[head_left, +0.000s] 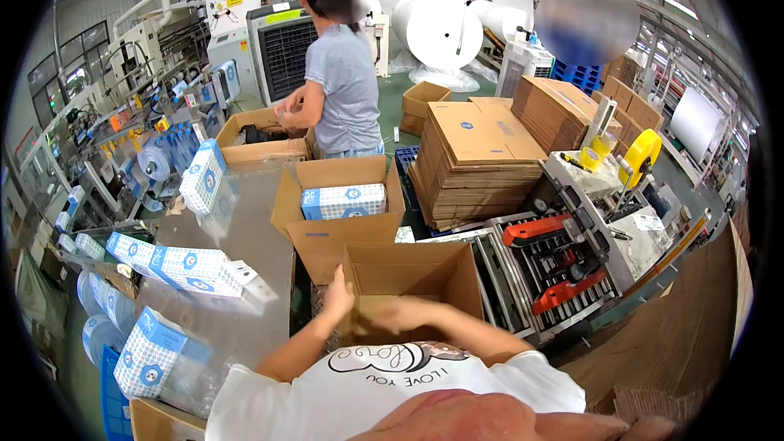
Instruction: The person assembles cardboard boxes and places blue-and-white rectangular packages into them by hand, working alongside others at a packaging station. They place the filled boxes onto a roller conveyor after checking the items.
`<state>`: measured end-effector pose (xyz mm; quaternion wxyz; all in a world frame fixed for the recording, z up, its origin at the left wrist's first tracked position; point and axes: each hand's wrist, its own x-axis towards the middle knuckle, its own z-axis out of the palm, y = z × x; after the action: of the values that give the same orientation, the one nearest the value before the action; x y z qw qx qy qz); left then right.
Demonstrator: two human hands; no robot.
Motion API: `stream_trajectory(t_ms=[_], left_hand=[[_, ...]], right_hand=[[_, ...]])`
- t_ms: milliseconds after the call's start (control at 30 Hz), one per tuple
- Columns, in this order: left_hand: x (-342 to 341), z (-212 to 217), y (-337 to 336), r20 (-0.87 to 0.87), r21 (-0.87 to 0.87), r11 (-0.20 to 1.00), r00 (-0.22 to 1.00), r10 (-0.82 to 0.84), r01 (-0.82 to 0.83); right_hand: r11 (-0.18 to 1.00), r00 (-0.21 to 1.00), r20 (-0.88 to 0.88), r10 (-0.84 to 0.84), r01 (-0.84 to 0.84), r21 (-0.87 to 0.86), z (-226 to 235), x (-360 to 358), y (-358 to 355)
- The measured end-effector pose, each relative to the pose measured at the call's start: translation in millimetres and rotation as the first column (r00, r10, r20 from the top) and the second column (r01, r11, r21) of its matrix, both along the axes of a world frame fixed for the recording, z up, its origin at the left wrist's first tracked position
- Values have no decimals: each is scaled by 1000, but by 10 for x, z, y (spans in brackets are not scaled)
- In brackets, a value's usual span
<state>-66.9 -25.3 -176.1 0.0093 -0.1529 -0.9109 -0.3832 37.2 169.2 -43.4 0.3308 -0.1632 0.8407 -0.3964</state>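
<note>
An open cardboard box [420, 265] stands right in front of me, its inside bare as far as I can see. Against its left wall rests my left hand [338, 297], fingers stretched upward and nothing visible in them. My right hand [398, 315] is over the inside of the box, its fingers smeared by motion. Just beyond is a second open box [343, 241] with a blue-and-white patterned pack [344, 202] in it.
Similar packs [184, 266] lie on the grey table [245, 233] at left. Flattened cartons [474, 155] are stacked ahead. A taping machine [563, 265] with red parts and a yellow tape roll [641, 155] stands at right. A co-worker [343, 82] stands by another box [265, 147].
</note>
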Motion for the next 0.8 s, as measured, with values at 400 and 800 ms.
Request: stream_trajectory(t_ms=[400, 800], left_hand=[[461, -2105, -201, 695, -263, 928, 615, 373, -265], [-458, 869, -2762, -397, -812, 556, 865, -307, -176]], right_hand=[[492, 473, -136, -870, 845, -207, -2657, 1010, 1838], [788, 843, 28, -537, 513, -340, -2471, 461, 524]])
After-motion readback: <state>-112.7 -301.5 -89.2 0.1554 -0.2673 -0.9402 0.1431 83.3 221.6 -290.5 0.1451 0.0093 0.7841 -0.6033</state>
